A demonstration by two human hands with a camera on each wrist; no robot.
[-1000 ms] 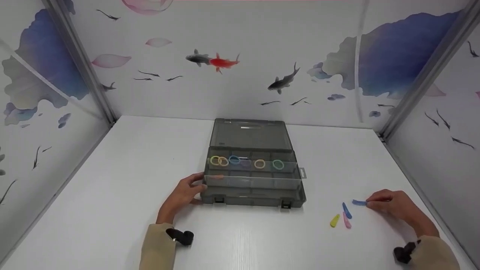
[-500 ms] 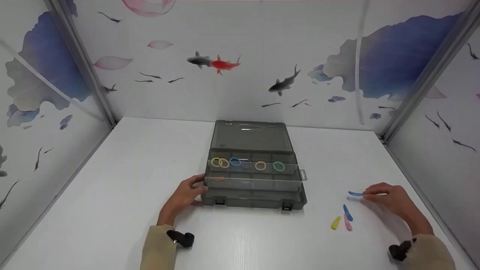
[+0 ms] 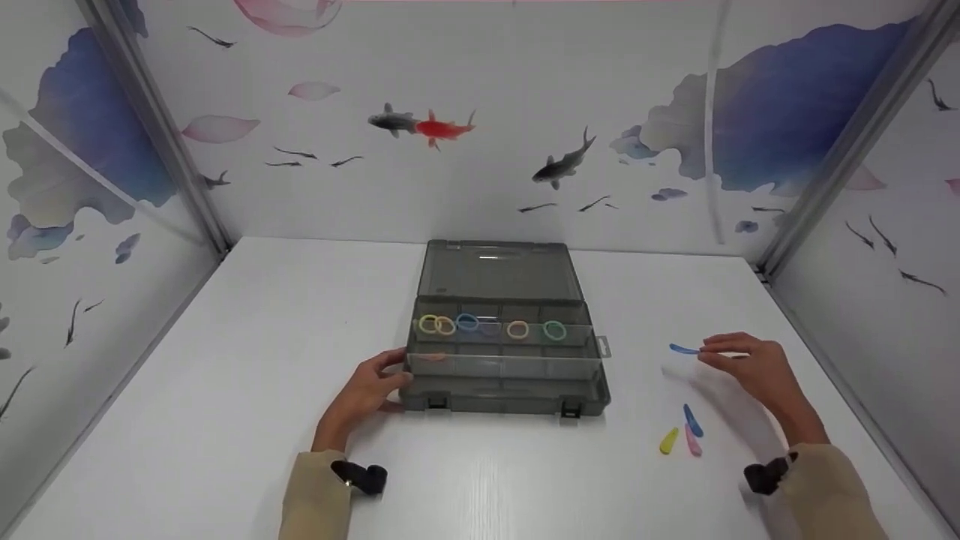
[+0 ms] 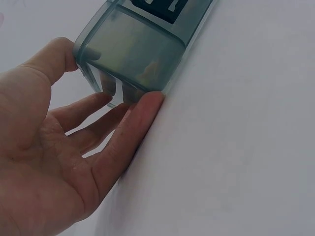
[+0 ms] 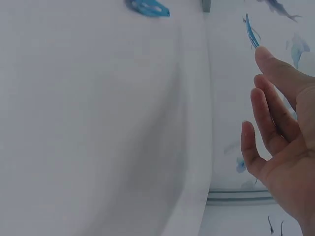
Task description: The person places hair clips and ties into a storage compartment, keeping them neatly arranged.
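Note:
My right hand (image 3: 750, 364) pinches a blue snap hair clip (image 3: 683, 349) by one end, raised above the table. In the right wrist view the blue clip (image 5: 251, 30) sticks out past the thumb tip, the other fingers loosely bent. On the table below lie another blue hair clip (image 3: 694, 421), a pink one (image 3: 693, 442) and a yellow one (image 3: 669, 441). My left hand (image 3: 369, 386) grips the left end of a grey see-through compartment box (image 3: 502, 406). The left wrist view shows thumb and fingers around the box corner (image 4: 138, 44).
The box's lid (image 3: 499, 271) lies open toward the back wall. Several coloured hair ties (image 3: 554, 331) sit in the rear row of compartments, and a small orange piece (image 3: 429, 358) shows farther forward at the left. Printed panels enclose the table (image 3: 480, 480) at back and sides.
My right hand has lifted the blue hair clip off the table and moved it left and farther back, toward the box. The left hand stays on the box.

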